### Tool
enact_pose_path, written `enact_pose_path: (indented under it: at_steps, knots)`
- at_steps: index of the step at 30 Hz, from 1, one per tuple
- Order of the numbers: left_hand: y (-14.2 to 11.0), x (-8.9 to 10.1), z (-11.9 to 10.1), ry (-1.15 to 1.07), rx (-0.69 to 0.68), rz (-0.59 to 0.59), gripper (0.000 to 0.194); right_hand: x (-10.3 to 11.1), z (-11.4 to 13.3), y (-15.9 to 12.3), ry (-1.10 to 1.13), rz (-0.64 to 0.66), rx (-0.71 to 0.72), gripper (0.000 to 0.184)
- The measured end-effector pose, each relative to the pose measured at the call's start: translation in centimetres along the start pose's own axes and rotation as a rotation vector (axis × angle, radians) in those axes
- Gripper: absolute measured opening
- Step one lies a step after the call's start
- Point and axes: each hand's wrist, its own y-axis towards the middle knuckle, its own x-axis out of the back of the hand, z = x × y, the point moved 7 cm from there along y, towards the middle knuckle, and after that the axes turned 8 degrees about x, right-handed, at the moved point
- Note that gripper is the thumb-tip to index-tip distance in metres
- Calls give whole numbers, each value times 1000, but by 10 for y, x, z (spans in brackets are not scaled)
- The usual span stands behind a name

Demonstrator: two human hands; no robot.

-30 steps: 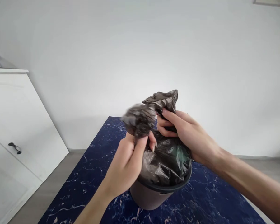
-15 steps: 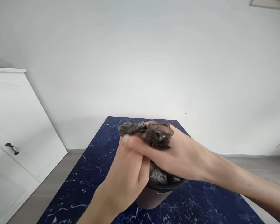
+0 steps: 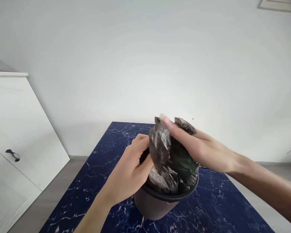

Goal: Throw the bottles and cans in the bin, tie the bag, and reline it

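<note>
A small dark brown bin [image 3: 150,204] with a black rim stands on a dark blue marbled table [image 3: 215,207]. A dark translucent plastic bag [image 3: 171,168] fills it and bulges above the rim. My left hand [image 3: 129,170] is closed on the bag's left side, fingers tucked into the gathered plastic. My right hand [image 3: 199,147] reaches in from the right and grips the bag's bunched top, one finger stretched up over it. Something green shows dimly through the bag.
A white cabinet [image 3: 16,136] with a black handle [image 3: 12,154] leans in at the left. A plain white wall stands behind the table. Grey floor shows on both sides of the table.
The hands, pressed together low over the bin half a second ago, have lifted and parted. The bag's gathered top now stands higher, with my right hand on it.
</note>
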Motion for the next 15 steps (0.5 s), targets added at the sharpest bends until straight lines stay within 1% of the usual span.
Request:
enact_pose_path:
  at_steps: [2,4,5,7,9,11,13,15]
  knots:
    - [2,3,3,-46,1,14,27,1,-3,-3,9,98,-40,34]
    - [4,5,5,-114,14,12,27,3,-1,-5,-118,190,-4,24]
    - [5,6,5,-141,25,9,27,4,1,-6,-226,226,53,19]
    - [6,7,5,-158,46,-7,24,4,9,-6,-432,270,225,18]
    - [7,10,5,-130,68,-50,21,5,16,-7,-554,249,391,22]
    - [7,13,6,-94,79,-80,20,6,21,-8,-607,193,505,22]
    - [7,14,7,-85,84,-96,19,9,23,-9,-646,137,536,20]
    - [7,15,8,-88,85,-111,17,11,23,-9,-698,95,530,18]
